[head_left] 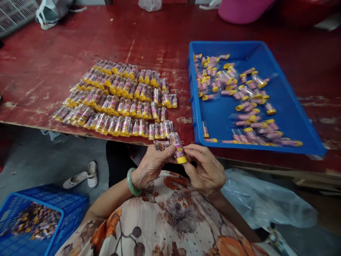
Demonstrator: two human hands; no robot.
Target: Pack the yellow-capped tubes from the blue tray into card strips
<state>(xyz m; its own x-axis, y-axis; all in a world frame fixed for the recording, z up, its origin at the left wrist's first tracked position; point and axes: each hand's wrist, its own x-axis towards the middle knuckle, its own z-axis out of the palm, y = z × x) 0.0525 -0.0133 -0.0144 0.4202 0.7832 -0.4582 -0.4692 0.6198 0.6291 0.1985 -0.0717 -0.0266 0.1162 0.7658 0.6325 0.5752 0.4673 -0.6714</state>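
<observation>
A clear tube with a yellow cap (178, 148) and a printed label is held upright but tilted, just off the table's front edge. My left hand (154, 160), with a green bangle at its wrist, is closed around it, thumb across the front. A second printed piece (161, 145) shows beside that thumb; whether it is a label or another tube I cannot tell. My right hand (204, 165) has its bent fingers and thumb at the tube's capped end and side. Close behind my hands, rows of similar capped tubes (126, 106) lie stacked on the table.
On the red table (165, 39), a blue tray (226, 46) at right holds scattered yellow-capped tubes. A blue crate (71, 202) of small pieces stands on the floor at lower left, near white clogs (92, 174). Plastic sheeting (266, 199) hangs at lower right.
</observation>
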